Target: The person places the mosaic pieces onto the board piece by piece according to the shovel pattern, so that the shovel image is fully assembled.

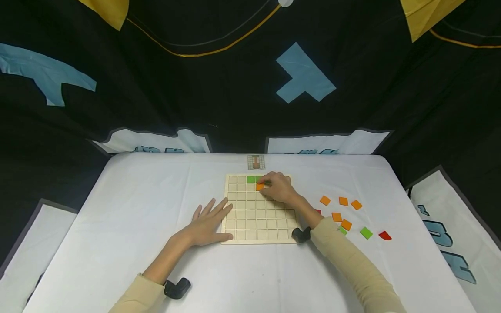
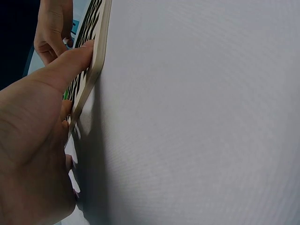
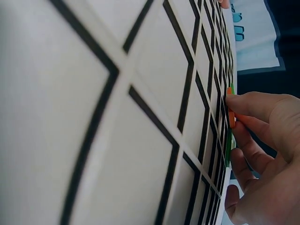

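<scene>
A wooden grid board [image 1: 250,213] lies on the white table. My right hand [image 1: 279,188] pinches an orange square tile [image 1: 259,187] over the second row of cells from the far edge. In the right wrist view the thumb and fingertips hold this orange tile [image 3: 231,112] by its edges, close over the grid. Green square tiles [image 1: 251,179] sit in the far row, partly covered by the right hand. With fingers spread, my left hand [image 1: 205,226] rests at the board's left edge. Its thumb lies on the board's frame [image 2: 96,65] in the left wrist view.
To the right of the board lie several loose orange tiles [image 1: 343,201], green tiles [image 1: 366,233] and a red quarter-round piece [image 1: 385,235]. Another red piece [image 1: 318,211] is partly behind the right forearm. A small picture card [image 1: 256,162] lies beyond the board's far edge.
</scene>
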Demonstrator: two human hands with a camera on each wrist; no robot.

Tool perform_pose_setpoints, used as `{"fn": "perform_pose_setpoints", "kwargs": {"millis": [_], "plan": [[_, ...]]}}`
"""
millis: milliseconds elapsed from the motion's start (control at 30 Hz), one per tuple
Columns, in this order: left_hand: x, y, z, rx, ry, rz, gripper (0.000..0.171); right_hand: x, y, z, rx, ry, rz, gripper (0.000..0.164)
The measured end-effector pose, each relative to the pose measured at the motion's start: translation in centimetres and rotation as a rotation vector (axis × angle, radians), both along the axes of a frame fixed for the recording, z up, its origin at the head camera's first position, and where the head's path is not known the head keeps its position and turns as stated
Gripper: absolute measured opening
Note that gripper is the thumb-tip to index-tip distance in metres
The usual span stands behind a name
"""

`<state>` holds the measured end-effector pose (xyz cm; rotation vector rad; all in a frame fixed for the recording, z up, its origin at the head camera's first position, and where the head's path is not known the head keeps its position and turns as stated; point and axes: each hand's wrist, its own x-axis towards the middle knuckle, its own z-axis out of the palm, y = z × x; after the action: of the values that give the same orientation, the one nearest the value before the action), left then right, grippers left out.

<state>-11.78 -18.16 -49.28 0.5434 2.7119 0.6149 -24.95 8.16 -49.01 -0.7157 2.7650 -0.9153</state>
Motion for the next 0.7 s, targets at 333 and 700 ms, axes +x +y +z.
{"fn": "perform_pose_setpoints", "kwargs": {"millis": [333, 700], "plan": [[-0.01, -0.14, -0.04, -0.005, 0.004, -0.006, 0.092, 0.17, 0.12, 0.25, -0.001, -0.013, -0.004, 0.029], [-0.01, -0.06, 0.09, -0.004, 0.001, -0.002, 0.091, 0.10, 0.55, 0.03, -0.002, -0.015, -0.026, 0.028]]}}
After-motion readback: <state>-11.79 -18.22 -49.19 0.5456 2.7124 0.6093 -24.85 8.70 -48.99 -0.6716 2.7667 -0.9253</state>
